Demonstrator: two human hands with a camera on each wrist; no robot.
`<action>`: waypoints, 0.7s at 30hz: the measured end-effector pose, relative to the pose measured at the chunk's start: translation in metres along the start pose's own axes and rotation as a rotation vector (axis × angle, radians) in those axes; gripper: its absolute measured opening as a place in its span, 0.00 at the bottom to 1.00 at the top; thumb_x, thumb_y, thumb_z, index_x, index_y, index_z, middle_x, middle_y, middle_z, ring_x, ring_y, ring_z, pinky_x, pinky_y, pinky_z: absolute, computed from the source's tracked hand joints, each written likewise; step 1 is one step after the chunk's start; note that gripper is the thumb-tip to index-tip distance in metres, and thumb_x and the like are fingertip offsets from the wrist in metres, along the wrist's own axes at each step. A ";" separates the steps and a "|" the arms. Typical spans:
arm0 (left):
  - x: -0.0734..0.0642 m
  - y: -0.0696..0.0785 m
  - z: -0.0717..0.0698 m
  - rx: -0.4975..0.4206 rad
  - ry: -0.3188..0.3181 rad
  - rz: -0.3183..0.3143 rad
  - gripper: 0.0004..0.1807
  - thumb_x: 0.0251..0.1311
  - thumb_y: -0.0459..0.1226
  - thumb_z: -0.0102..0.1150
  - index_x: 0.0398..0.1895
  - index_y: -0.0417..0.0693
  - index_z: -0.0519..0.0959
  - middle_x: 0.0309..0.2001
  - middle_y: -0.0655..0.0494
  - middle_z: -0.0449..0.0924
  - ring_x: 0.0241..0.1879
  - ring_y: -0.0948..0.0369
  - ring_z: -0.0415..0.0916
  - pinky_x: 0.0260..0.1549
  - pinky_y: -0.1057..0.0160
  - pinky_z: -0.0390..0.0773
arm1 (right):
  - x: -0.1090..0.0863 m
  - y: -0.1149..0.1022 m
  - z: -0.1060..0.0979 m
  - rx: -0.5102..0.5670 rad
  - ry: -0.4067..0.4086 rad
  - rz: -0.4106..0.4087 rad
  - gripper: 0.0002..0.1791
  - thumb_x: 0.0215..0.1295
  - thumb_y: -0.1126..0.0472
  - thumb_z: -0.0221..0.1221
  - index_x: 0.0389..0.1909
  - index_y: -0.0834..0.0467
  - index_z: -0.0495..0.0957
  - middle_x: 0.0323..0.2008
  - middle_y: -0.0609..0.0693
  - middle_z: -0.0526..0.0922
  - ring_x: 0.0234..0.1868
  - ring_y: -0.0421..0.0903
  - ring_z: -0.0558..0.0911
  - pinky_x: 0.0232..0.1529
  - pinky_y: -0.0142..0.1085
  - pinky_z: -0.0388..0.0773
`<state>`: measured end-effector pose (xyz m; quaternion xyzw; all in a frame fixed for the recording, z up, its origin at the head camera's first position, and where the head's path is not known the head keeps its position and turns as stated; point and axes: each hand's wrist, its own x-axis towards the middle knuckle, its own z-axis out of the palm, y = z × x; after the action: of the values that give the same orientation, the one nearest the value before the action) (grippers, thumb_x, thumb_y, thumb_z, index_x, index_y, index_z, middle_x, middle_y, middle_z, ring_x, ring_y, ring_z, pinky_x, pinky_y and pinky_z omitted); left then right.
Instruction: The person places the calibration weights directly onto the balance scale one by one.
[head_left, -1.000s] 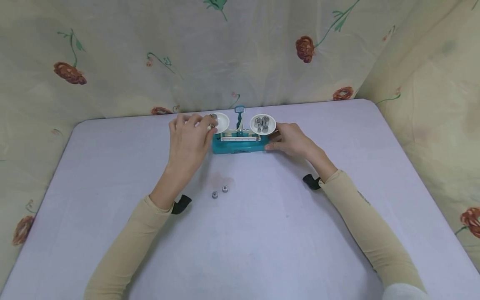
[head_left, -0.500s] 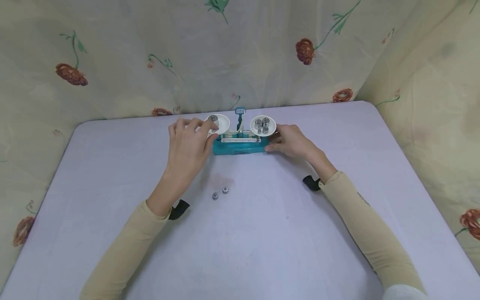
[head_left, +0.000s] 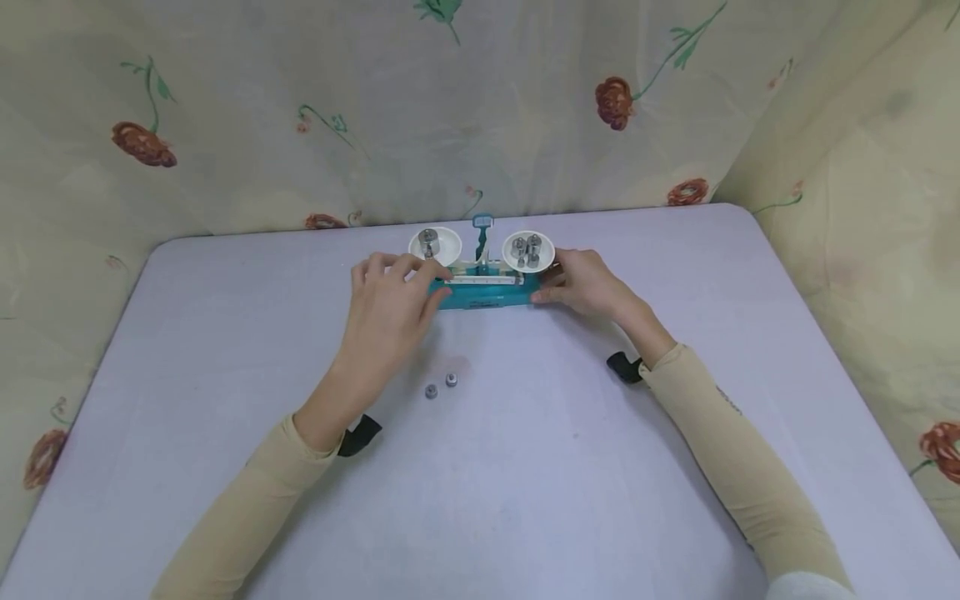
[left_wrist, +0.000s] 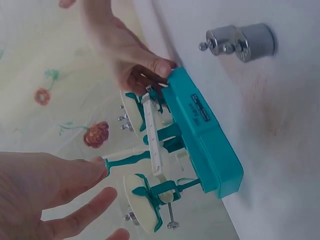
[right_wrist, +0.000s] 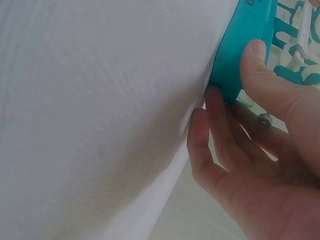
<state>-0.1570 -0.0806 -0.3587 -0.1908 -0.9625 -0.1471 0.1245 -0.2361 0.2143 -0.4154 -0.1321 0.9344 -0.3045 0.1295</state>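
A turquoise balance scale (head_left: 483, 293) with two white pans stands near the far table edge. My right hand (head_left: 585, 282) grips the right end of its base, thumb on the front face in the right wrist view. The left pan (head_left: 450, 247) carries a larger metal weight (head_left: 428, 242); fingers partly hide what lies in front of it. Several smaller weights (head_left: 527, 250) sit in the right pan (head_left: 546, 262). My left hand (head_left: 393, 308) hovers before the left pan, fingers loosely bent and holding nothing. In the left wrist view its fingers (left_wrist: 82, 212) are apart.
Two small metal weights (head_left: 431, 391) stand on the pale tablecloth (head_left: 510, 500) in front of the scale. A floral curtain (head_left: 465, 108) hangs right behind the table. Black wrist mounts (head_left: 362, 435) stick out from both sleeves.
My left hand has drawn back from the left pan, toward me and slightly right, leaving the larger weight in plain view. The right hand stays on the base.
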 end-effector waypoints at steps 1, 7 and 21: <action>-0.001 0.001 0.000 -0.003 -0.004 0.003 0.13 0.76 0.45 0.65 0.57 0.54 0.86 0.58 0.45 0.88 0.66 0.39 0.75 0.69 0.36 0.70 | 0.000 0.000 0.000 0.000 0.001 0.001 0.33 0.68 0.58 0.74 0.69 0.66 0.75 0.61 0.66 0.87 0.65 0.62 0.85 0.71 0.57 0.77; -0.006 0.004 0.004 -0.016 -0.018 0.029 0.12 0.76 0.44 0.65 0.57 0.55 0.87 0.57 0.46 0.89 0.65 0.39 0.76 0.69 0.36 0.70 | -0.003 0.001 0.002 0.014 0.001 0.002 0.34 0.69 0.59 0.73 0.71 0.66 0.73 0.63 0.66 0.86 0.66 0.63 0.85 0.71 0.57 0.78; -0.013 0.012 0.007 0.005 -0.034 0.046 0.12 0.76 0.45 0.65 0.56 0.55 0.88 0.58 0.47 0.88 0.66 0.39 0.76 0.68 0.37 0.70 | -0.002 -0.001 0.001 0.023 0.005 0.000 0.34 0.69 0.60 0.73 0.71 0.65 0.73 0.63 0.66 0.86 0.66 0.62 0.85 0.71 0.56 0.78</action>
<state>-0.1415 -0.0723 -0.3666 -0.2151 -0.9602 -0.1387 0.1118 -0.2341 0.2138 -0.4156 -0.1301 0.9311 -0.3154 0.1288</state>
